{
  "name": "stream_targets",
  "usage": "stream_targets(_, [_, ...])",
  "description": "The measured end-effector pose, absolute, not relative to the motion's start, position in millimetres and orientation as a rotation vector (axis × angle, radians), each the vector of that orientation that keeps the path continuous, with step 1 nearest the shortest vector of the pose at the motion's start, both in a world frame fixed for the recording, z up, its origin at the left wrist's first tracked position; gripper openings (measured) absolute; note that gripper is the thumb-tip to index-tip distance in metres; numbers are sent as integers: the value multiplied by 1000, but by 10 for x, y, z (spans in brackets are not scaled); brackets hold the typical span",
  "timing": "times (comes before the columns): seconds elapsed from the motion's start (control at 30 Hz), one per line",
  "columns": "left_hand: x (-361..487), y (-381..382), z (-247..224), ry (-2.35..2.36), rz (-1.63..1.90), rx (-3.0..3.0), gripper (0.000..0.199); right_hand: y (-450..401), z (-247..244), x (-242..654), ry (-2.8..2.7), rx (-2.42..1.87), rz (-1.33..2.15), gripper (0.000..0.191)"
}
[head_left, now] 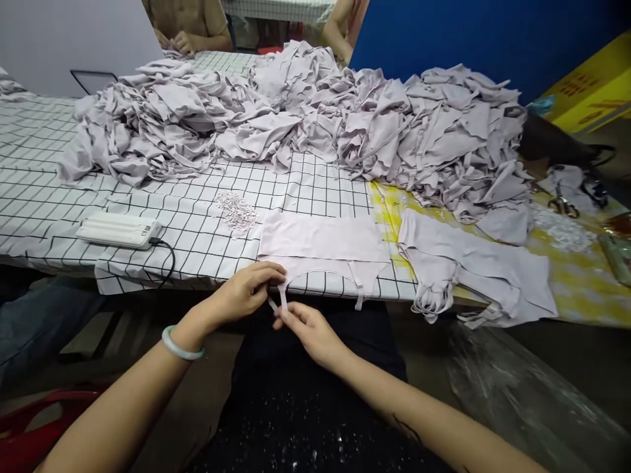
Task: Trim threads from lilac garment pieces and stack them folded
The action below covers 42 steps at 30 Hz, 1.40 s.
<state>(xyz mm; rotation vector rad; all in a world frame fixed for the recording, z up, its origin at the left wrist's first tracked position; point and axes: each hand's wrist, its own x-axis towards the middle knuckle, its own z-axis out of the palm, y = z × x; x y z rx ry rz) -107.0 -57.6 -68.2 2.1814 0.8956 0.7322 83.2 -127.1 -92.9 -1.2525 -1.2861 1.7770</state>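
Observation:
A pale pink garment (323,240) lies flat at the table's front edge, its straps toward me. My left hand (241,289) pinches the upper part of its left strap. Just below and to the right, my right hand (308,328) is closed on the lower end of that same strap, past the table edge. The other strap (359,286) hangs loose over the edge with a small slider on it. To the right rests a stack of similar garments (483,269) with straps bunched at the front.
A long heap of the same fabric (296,118) spans the back. Small scraps (236,211) lie behind my left hand. A white power bank (119,230) with a cable sits at left, scissors (563,206) at right. Two people sit across the table (197,190).

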Motion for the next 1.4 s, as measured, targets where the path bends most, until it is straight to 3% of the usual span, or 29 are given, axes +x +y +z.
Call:
stream_targets(0.2, [-991,-664,-759,920,849,2241,15,-1520,-238,1167,-1260,-1373,1858,28])
stream_targets(0.4, [-969,-700,-765,921,874,2241,12,-758,206,1316,-1164,-1031,1941,25])
stream_targets(0.63, [-985,-691,-808,914,961,2258,10,59,-92,1096,-1111,-1208,1476,30])
stream_targets(0.73, [-998,-680,-827,884,1001,2261,11,125,-151,989,-957,-1094,1541,34])
stream_targets(0.97, [-964,-600,-513,1078,1177,1984,25,-315,-97,846,-988,-1124,1743,34])
stream_targets(1.03, [-929,-575,-371,1167,1266,1890,20,-490,-130,809,-1077,-1197,1735,36])
stream_targets(1.13, [-896,-561,-252,1142,1114,1822,8,-706,-191,772,-1216,-1293,1644,37])
stream_targets(1.23, [-887,-600,-246,1145,906,1685,14,-874,-250,788,-1341,-1335,1573,37])
stream_targets(1.4, [-829,-656,-268,1071,857,1698,16,-1055,-332,939,-1308,-1415,1637,34])
